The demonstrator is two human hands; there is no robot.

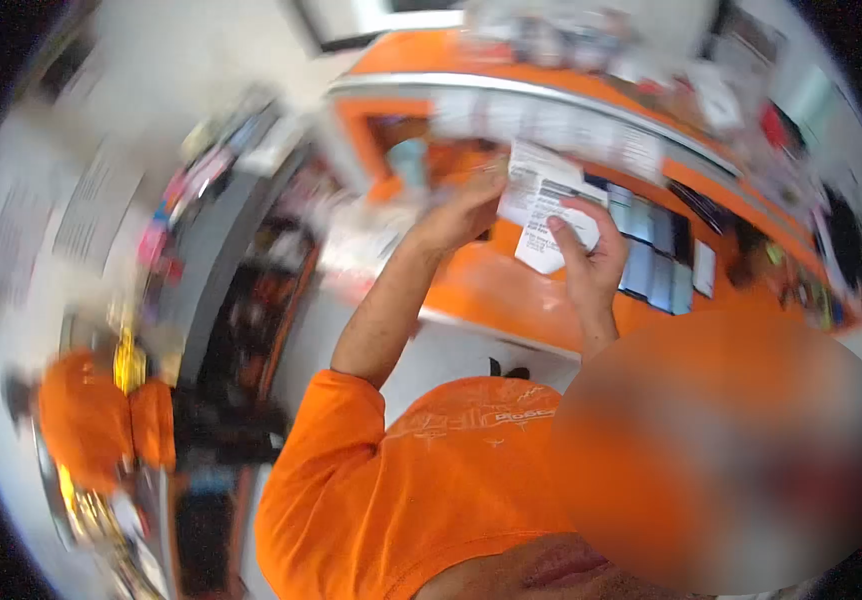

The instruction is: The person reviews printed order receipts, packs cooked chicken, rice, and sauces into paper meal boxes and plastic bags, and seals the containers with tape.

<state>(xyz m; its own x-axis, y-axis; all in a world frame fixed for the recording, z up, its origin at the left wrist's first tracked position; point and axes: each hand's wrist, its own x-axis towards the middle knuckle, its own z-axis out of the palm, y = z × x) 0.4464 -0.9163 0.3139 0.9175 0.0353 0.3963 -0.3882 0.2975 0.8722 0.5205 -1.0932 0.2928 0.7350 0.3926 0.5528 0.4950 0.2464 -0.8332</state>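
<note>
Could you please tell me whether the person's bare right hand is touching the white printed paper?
Touching. The head view shows the right hand with its thumb and a finger laid over the printed face of the white printed paper.

The slip point(543, 236) is matt paper, the counter point(496, 287) smooth and glossy, the shirt point(441, 490) matt cloth.

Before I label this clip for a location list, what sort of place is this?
Probably a phone shop or repair counter: several smartphones lie side by side on an orange counter, near a printed paper in hand, and another person wears matching orange, perhaps as staff.
</note>
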